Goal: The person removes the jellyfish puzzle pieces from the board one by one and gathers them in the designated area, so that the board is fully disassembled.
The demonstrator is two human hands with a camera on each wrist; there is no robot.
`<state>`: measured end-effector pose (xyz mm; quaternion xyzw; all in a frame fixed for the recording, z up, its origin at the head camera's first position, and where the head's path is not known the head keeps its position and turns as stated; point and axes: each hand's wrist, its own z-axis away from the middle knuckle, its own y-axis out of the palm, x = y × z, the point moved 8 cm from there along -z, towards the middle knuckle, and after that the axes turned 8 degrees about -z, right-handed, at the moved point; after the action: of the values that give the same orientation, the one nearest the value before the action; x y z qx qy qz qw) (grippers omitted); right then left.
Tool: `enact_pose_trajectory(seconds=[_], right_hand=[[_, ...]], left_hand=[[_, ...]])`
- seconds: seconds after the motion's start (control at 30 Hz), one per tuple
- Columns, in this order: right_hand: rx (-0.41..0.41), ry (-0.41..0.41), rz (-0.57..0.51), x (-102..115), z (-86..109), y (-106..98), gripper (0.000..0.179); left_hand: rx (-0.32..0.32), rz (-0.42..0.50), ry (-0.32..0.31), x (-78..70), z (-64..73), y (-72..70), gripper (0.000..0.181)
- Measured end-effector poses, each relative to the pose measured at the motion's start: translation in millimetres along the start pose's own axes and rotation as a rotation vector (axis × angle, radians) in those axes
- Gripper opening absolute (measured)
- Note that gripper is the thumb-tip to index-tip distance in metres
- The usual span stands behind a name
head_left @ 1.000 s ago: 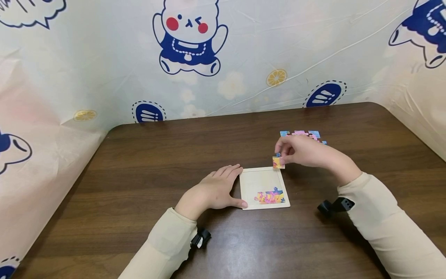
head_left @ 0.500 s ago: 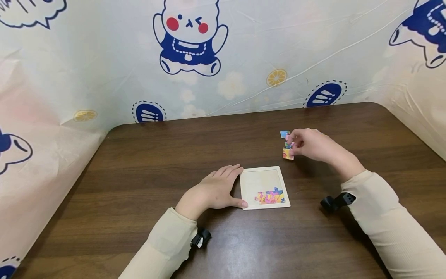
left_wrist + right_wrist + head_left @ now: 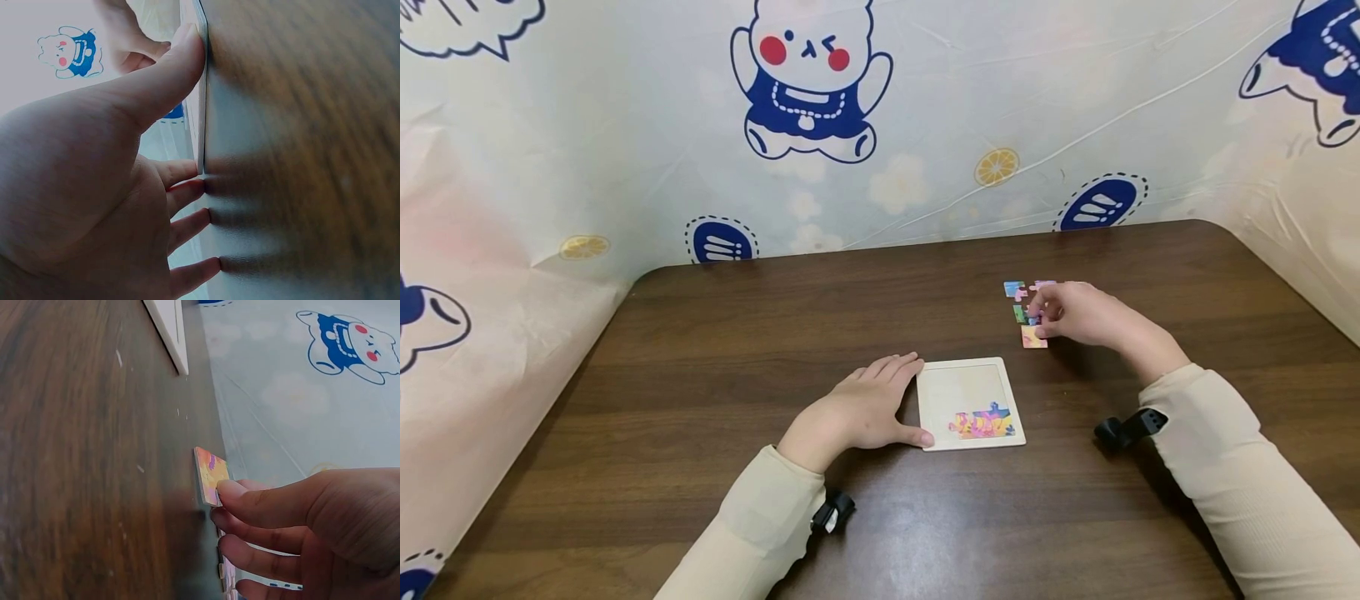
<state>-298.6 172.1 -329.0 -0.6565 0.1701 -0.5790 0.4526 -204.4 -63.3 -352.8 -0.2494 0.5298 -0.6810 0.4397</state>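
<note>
A square wooden puzzle tray (image 3: pixel 958 383) lies on the table, with several joined pink, yellow and blue jigsaw pieces (image 3: pixel 982 423) in its near right part. Along the tray's left edge rests my left hand (image 3: pixel 861 408), fingers spread; its thumb (image 3: pixel 184 56) touches the near corner, and other fingertips reach the table. My right hand (image 3: pixel 1086 315) pinches a yellow-orange jigsaw piece (image 3: pixel 1032 337) between thumb and fingers, right of the tray's far corner. The left wrist view shows the tray's edge (image 3: pixel 199 125) side-on. In the right wrist view the pinched piece (image 3: pixel 211 474) stands tilted.
Several loose jigsaw pieces (image 3: pixel 1014 289), blue, pink and green, lie beyond the tray, partly hidden under my right hand. The dark wooden table (image 3: pixel 737 358) ends at a patterned cloth backdrop (image 3: pixel 662 150). Each wrist wears a black camera (image 3: pixel 1129 429).
My right hand has moved right and away from the tray's far edge to the loose pieces, a yellow piece still in its fingers. The left hand and tray stay put.
</note>
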Motion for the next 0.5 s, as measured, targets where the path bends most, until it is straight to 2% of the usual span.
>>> enact_pose_trajectory(seconds=[0.13,0.5], right_hand=[[0.006,-0.027,0.005,-1.8,-0.5,0.6,0.02],[-0.007,-0.032,0.005,-1.8,-1.1,0.9,0.016]], left_hand=[[0.003,-0.003,0.0,-0.4,0.1,-0.4,0.098],[0.005,-0.005,-0.001,-0.6,0.5,-0.4,0.098]])
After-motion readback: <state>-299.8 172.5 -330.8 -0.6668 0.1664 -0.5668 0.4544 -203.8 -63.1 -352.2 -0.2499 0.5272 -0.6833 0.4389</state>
